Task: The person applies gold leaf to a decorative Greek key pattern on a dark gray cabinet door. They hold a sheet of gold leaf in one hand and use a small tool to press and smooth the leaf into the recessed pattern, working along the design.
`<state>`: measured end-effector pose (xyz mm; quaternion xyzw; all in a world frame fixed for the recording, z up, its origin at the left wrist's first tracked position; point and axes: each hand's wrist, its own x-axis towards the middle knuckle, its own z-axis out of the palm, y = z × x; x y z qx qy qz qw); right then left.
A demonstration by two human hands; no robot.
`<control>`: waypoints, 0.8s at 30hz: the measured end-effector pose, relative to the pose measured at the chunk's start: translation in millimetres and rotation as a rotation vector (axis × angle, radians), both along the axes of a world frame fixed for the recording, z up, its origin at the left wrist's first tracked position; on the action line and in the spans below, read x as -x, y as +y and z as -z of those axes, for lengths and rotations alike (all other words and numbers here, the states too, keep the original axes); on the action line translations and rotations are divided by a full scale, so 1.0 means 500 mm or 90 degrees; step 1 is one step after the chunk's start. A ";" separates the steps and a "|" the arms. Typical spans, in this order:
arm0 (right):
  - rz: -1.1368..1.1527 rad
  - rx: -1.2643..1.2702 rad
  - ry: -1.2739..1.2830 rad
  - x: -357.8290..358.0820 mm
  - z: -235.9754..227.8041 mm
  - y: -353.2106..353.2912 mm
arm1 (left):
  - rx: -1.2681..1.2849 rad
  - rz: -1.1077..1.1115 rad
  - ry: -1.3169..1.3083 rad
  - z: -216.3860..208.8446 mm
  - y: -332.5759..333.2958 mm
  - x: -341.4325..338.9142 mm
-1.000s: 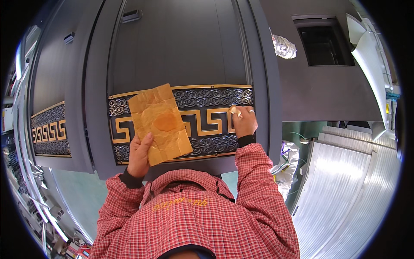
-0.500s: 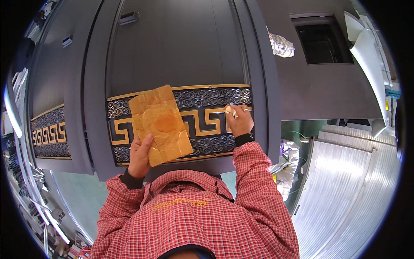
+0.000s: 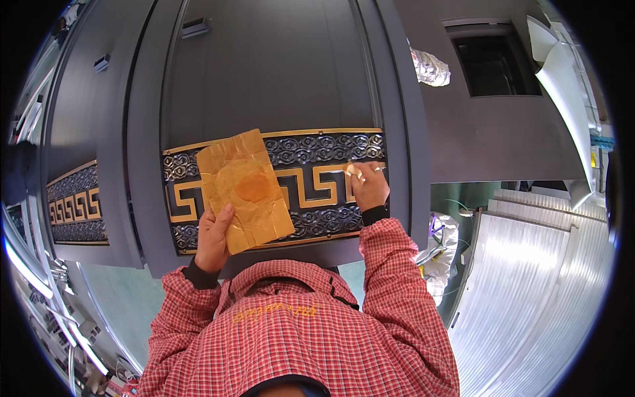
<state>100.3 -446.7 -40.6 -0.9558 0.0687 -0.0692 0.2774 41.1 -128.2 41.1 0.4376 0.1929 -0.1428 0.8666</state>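
Observation:
My left hand [image 3: 215,239] grips the lower left edge of a creased brown cardboard piece [image 3: 233,159], thumb on top. A rounded orange-gold patch [image 3: 253,188], apparently paint, lies on the cardboard. Pinched in my right hand [image 3: 372,188] is a small pale wad [image 3: 354,173], its exact material unclear. That wad is at the upper right end of a gold key-pattern band [image 3: 317,202] on a dark grey panel [image 3: 271,73]. Black embossed scrollwork [image 3: 311,149] runs above and below the band. The cardboard covers part of the pattern.
A second panel [image 3: 74,205] with similar trim stands at the left. At the right lie stacked silvery ribbed sheets [image 3: 522,264] and a plastic bag [image 3: 442,255]. A dark board [image 3: 496,145] with a rectangular opening is at the upper right. A dark shape [image 3: 20,171] shows at the left rim.
My right hand has shifted very slightly at the band's right end, still pinching the wad. The cardboard stays nearly in place. A dark shape has come in at the left rim.

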 end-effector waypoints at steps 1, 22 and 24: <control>-0.006 0.009 0.003 0.011 0.009 -0.003 | 0.000 -0.001 0.000 0.000 0.001 0.000; 0.022 -0.040 0.090 0.082 -0.045 -0.001 | -0.004 0.031 -0.004 0.010 0.000 0.005; 0.019 -0.032 0.037 0.067 -0.029 -0.006 | -0.007 0.033 -0.007 0.008 -0.003 0.003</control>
